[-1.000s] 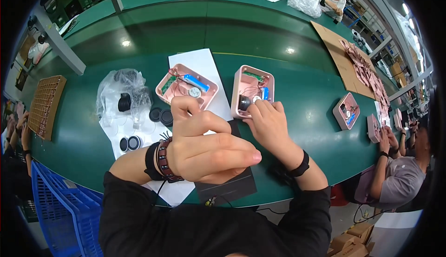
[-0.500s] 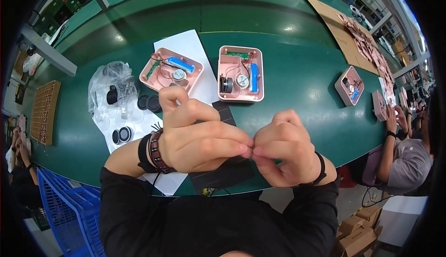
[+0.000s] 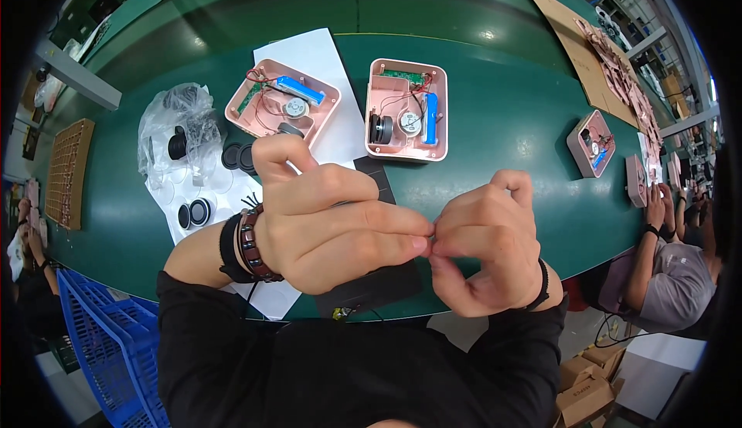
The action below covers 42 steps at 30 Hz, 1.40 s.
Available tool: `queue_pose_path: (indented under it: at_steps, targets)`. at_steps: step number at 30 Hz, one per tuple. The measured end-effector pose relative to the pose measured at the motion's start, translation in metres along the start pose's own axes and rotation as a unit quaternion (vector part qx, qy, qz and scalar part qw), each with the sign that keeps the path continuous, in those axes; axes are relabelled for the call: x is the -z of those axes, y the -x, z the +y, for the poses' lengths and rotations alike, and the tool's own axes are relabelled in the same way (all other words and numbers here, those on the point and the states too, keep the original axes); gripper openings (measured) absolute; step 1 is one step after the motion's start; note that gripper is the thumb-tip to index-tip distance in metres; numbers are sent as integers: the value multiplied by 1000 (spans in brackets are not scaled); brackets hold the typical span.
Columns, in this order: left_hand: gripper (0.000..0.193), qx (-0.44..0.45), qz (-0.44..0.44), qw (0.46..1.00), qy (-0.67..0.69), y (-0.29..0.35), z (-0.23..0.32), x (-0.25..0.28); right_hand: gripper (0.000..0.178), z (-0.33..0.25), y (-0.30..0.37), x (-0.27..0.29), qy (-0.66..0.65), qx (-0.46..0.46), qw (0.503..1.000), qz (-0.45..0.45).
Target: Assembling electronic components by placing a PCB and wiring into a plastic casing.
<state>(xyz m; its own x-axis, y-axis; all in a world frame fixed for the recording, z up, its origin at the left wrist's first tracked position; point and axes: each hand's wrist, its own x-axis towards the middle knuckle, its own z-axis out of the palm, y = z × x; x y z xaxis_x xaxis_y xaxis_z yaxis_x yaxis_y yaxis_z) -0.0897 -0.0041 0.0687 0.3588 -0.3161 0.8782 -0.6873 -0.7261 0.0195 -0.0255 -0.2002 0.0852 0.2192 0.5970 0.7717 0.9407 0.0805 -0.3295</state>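
My left hand and my right hand are raised close to the camera, fingertips pinched together and touching each other; whatever sits between them is too small to make out. Beneath them lies a black pad at the table's near edge. Two open pink housings rest beyond on the green table: the left pink housing and the right pink housing, each with a blue battery, wires and a round speaker inside.
White paper sheets lie under the left housing. A clear plastic bag and black round parts sit at the left. A blue crate stands below left. Another person works at the right, near more pink housings.
Both hands have drawn back from the right housing toward me and risen closer to the camera, fingertips meeting. The view has tilted, so the housings sit further away.
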Motion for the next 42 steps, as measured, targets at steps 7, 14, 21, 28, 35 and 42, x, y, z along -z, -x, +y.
queue_pose_path:
  at_steps: [7, 14, 21, 28, 35, 42]
  targets:
    - [3, 4, -15, 1000, -18, -1, 0, 0, 34, 1, -3, 4, 47, -32, 997, -52]
    - [5, -7, -21, 999, -30, -1, 4, -3, 28, 5, -3, 0, 59, -23, 996, -62]
    - [5, 0, -26, 999, -26, -3, 5, -3, 25, 8, -1, -4, 65, -11, 997, -51]
    - [5, -8, -19, 1000, -17, -3, 4, -5, 25, 9, 0, -3, 48, -8, 997, -52]
    - [9, -12, -39, 999, 4, -4, 4, 1, 22, 13, -1, 9, 27, -53, 995, -81]
    - [65, 115, -479, 869, 41, 36, 25, -6, 16, 45, 8, -11, -16, -177, 983, -49]
